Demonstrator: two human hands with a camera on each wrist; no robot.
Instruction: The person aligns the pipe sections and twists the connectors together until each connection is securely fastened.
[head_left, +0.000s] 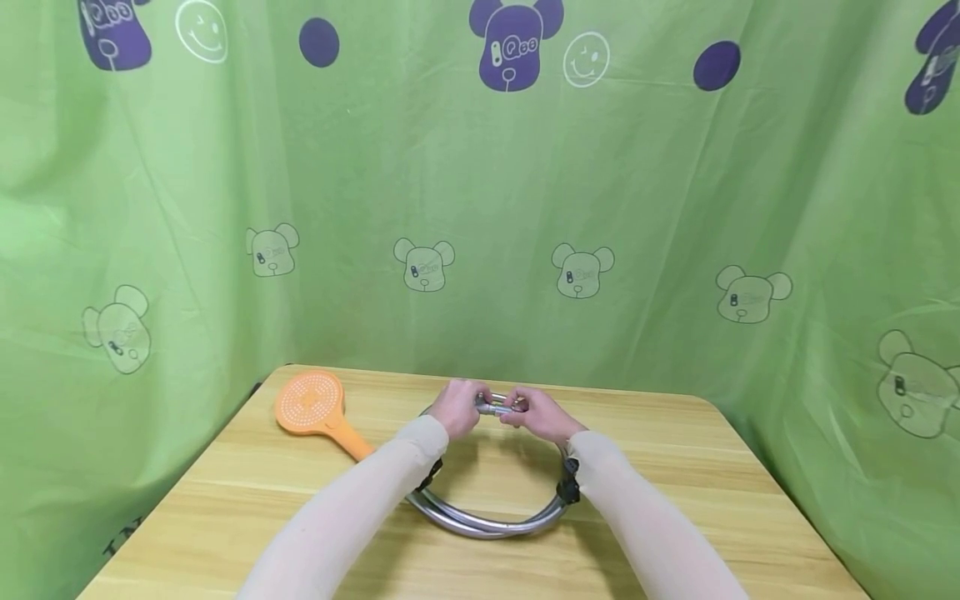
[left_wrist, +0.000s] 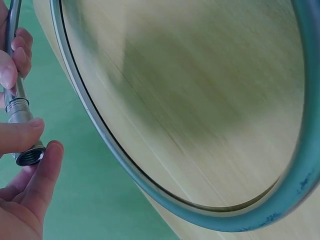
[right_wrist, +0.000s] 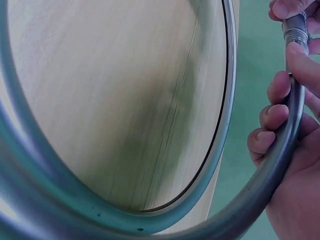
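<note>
A silver shower hose point(head_left: 495, 527) forms a loop beneath both forearms. My left hand point(head_left: 456, 408) pinches the metal connector nut point(left_wrist: 22, 117) at the hose's end between thumb and fingers, its threaded open mouth showing in the left wrist view. Just beside it, my right hand point(head_left: 545, 414) grips the hose below the nut, fingers curled round the tube point(right_wrist: 280, 160). In the right wrist view both hands meet at this end. An orange shower head point(head_left: 309, 402) lies on the table at the left, the lower end of its handle hidden behind my left forearm.
The wooden table point(head_left: 675, 500) carries the hose and shower head. A green curtain point(head_left: 480, 325) with printed bears hangs behind and on both sides of it. Dark wrist straps point(head_left: 570, 481) sit at my sleeves' ends.
</note>
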